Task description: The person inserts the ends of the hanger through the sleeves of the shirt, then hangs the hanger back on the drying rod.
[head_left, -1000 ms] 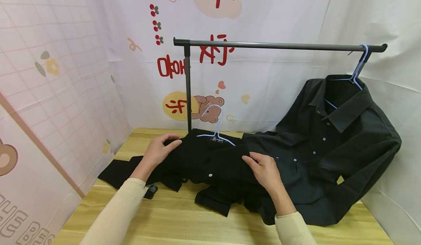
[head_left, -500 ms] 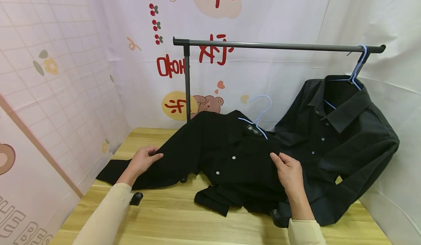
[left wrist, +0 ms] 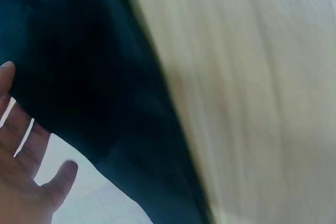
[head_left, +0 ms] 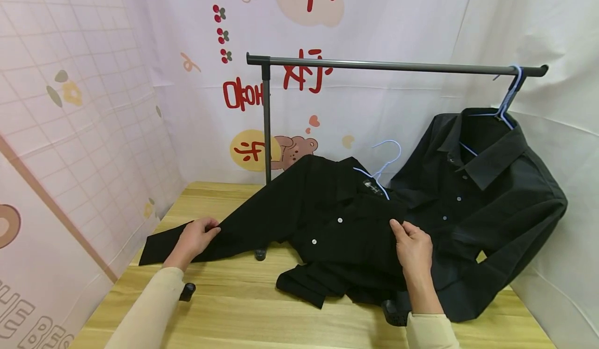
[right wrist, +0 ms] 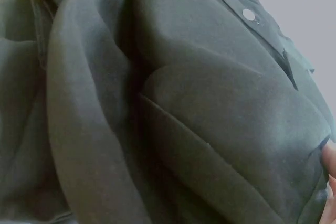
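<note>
A black button-up shirt [head_left: 281, 208] is spread over the table, a light purple hanger [head_left: 381, 171] in its neck with the hook pointing up. My right hand [head_left: 416, 250] pinches the shirt's cloth below the collar, on the right side. At the left, my left hand [head_left: 194, 240] is at the long sleeve stretched out across the table. In the left wrist view, its fingers [left wrist: 21, 135] are extended against the dark cloth and the thumb stands apart. The right wrist view shows folds of the shirt and a white button [right wrist: 248, 14], with only fingertips at the edge.
A dark metal rack rail [head_left: 398, 66] spans the back, on a post [head_left: 267, 125] at left. A second black shirt [head_left: 505, 182] hangs from its right end on a purple hanger [head_left: 510, 94]. Wooden table [head_left: 262, 318] shows in front; printed cloth [head_left: 196, 130] forms the walls.
The right hand has moved right, drawing the shirt and its hanger along. My left hand has moved left and down, from the shirt's shoulder area to along the sleeve, which now lies more stretched out.
</note>
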`<state>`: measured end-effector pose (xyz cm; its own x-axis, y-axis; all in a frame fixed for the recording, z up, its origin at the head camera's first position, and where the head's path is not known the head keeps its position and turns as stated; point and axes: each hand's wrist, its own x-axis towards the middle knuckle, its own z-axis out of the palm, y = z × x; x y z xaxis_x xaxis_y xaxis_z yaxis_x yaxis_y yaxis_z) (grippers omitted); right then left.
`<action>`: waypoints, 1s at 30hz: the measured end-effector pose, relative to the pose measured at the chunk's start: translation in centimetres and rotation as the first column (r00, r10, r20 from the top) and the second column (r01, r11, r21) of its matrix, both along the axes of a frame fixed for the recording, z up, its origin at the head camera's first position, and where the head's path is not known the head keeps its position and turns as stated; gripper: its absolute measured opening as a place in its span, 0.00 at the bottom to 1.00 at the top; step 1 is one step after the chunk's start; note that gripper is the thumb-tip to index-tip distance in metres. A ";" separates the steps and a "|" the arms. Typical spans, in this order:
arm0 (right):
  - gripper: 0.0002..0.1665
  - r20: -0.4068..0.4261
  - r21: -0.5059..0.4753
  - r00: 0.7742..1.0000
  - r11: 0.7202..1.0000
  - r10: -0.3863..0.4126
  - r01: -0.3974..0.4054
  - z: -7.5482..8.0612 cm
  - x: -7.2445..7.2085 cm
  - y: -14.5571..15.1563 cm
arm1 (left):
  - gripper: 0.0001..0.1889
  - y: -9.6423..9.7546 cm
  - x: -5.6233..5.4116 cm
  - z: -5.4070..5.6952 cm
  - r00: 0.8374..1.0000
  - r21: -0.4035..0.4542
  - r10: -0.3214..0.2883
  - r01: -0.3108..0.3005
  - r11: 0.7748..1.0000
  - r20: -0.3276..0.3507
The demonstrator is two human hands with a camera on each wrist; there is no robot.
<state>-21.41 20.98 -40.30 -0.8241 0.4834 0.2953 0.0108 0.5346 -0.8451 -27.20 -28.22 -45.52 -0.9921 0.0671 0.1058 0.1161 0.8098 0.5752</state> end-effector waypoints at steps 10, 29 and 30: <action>0.32 0.003 -0.125 0.998 0.990 -0.058 0.058 0.1 0.2 -0.2 | 0.32 -3.7 1.3 -2.3 0.984 -0.223 0.106 -0.072 0.972 0.144; 0.34 -0.064 -0.181 0.985 0.972 -0.162 0.148 0.4 -0.4 -0.6 | 0.26 1.6 0.8 -2.2 0.995 -0.241 -0.061 0.077 0.968 0.073; 0.33 -0.067 -0.178 0.985 0.973 -0.160 0.146 0.4 -0.4 -0.6 | 0.25 2.6 0.7 -2.2 0.995 -0.240 -0.083 0.094 0.966 0.052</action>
